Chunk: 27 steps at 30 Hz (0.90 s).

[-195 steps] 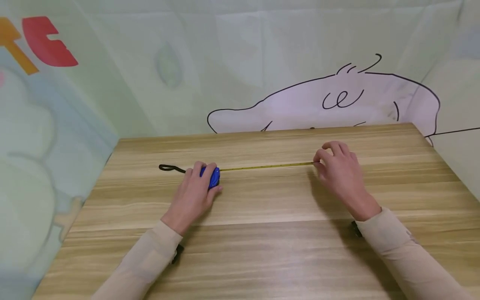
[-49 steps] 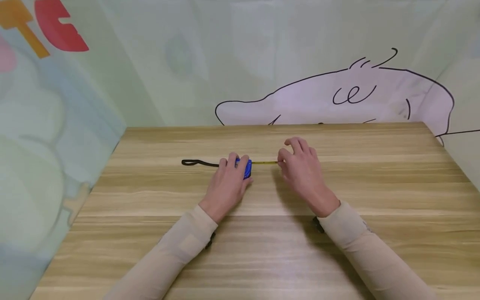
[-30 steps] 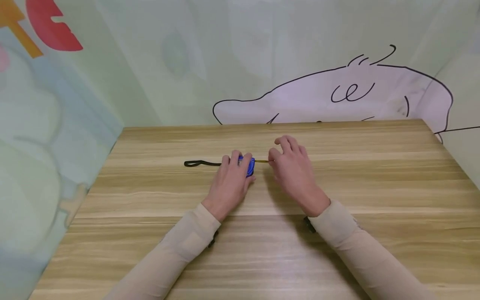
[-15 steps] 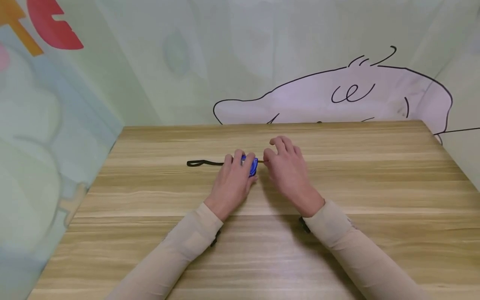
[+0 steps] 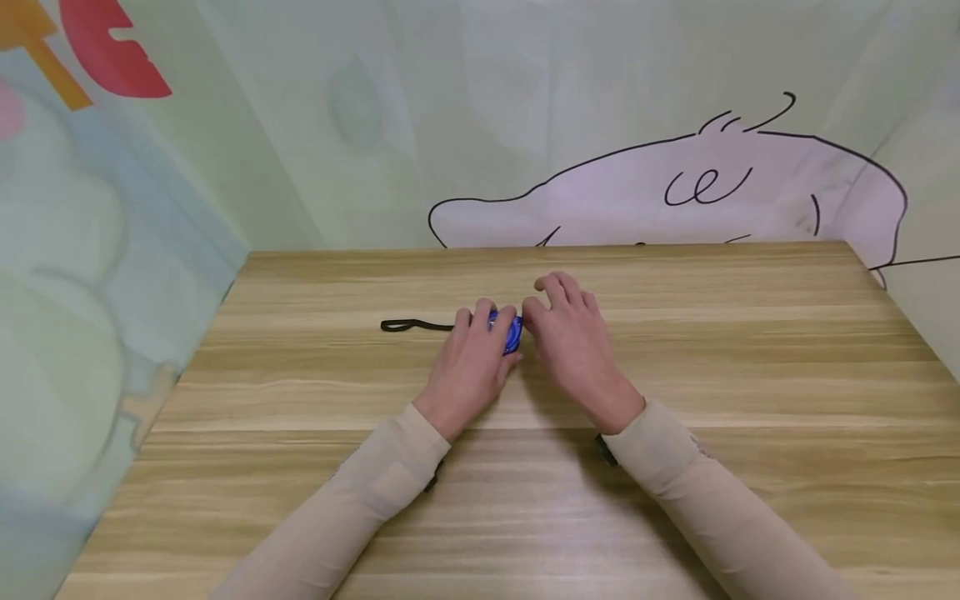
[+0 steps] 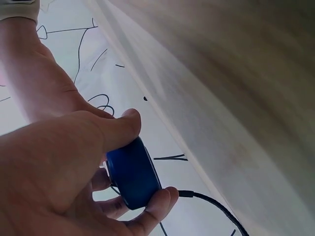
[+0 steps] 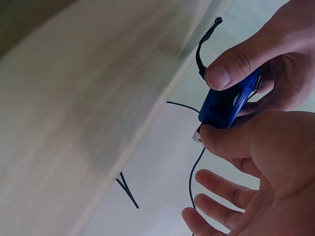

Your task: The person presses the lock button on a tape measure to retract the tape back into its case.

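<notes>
My left hand (image 5: 468, 371) grips a blue tape measure (image 5: 513, 336), fingers over its top and thumb along the near side. A black wrist strap (image 5: 408, 325) trails from the case to the left over the table. Close against the case's right end is my right hand (image 5: 573, 346). In the right wrist view its thumb and index finger pinch the tape's metal end hook (image 7: 197, 136) right at the mouth of the case, while the other fingers spread loosely. No yellow blade shows between hand and case. The left wrist view shows the blue case (image 6: 133, 174) held between thumb and fingers.
The wood-grain table (image 5: 300, 400) spreads around both hands. Behind its far edge stands a pale backdrop (image 5: 450, 108) with a line-drawn cartoon and coloured letters. Dark wrist devices peek from under both sleeves.
The yellow blade, long between the hands at first, has shortened until none shows. My right hand has moved left to the case; the left has shifted right with the tape measure.
</notes>
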Available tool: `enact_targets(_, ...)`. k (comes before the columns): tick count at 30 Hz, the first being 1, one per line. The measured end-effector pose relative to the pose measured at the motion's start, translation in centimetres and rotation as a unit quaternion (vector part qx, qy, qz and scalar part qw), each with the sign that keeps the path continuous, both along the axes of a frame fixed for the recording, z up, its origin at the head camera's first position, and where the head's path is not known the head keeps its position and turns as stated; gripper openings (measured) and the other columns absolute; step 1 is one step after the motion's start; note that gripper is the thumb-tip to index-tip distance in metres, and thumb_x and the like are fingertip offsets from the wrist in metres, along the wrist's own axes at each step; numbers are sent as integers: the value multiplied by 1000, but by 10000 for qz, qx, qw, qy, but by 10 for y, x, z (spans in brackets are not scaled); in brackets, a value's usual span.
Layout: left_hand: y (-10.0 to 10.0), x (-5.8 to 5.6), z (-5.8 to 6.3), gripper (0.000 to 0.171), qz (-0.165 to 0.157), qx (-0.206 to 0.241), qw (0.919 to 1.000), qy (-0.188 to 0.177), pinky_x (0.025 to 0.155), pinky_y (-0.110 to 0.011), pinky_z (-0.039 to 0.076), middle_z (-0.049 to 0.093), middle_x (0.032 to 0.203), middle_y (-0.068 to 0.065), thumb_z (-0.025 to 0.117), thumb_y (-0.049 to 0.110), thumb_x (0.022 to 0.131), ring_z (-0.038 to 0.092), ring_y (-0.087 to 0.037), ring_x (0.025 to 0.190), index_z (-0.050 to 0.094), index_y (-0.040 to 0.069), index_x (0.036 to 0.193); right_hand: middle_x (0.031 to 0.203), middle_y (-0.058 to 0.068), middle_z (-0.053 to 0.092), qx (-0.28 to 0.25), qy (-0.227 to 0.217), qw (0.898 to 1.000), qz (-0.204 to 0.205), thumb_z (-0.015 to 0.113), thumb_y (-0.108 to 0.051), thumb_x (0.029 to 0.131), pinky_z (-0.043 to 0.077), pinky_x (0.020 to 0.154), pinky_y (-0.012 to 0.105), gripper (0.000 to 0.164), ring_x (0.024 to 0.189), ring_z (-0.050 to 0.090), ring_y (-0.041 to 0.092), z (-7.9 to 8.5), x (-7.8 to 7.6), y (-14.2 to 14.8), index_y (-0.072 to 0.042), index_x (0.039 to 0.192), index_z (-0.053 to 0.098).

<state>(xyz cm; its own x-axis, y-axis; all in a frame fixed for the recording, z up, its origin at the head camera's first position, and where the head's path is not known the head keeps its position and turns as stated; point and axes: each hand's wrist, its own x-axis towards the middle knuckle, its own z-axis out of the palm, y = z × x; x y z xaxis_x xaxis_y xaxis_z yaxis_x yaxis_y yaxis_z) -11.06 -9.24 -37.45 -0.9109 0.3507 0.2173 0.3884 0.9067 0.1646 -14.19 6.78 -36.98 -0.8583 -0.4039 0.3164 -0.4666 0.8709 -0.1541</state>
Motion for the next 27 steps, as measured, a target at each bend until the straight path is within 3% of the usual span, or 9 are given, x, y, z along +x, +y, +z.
enact_targets(12,1,-1,0,54,-6,255,9996,-86,85,-45,60,55,129,-20,76,31,101,57,-39,105,55,5,143,140,16,60,-9,19,10000,9,66,-14,106,47,110,54,12,141,46,34,1,0,-2,-7,103,75)
enact_targets(22,1,-2,-3,51,-28,378,9992,120,83,-46,60,57,123,-21,77,30,100,58,-39,100,56,4,138,139,15,59,-97,10,9999,51,73,-12,102,48,108,54,11,140,47,34,0,1,-3,-9,112,76)
enact_targets(27,-1,-4,-3,52,-3,282,9994,181,84,-46,59,58,122,-22,75,32,101,59,-38,97,56,2,139,141,15,58,-105,-107,9999,-3,76,-10,97,48,107,54,44,141,45,35,0,-1,-5,-13,140,65)
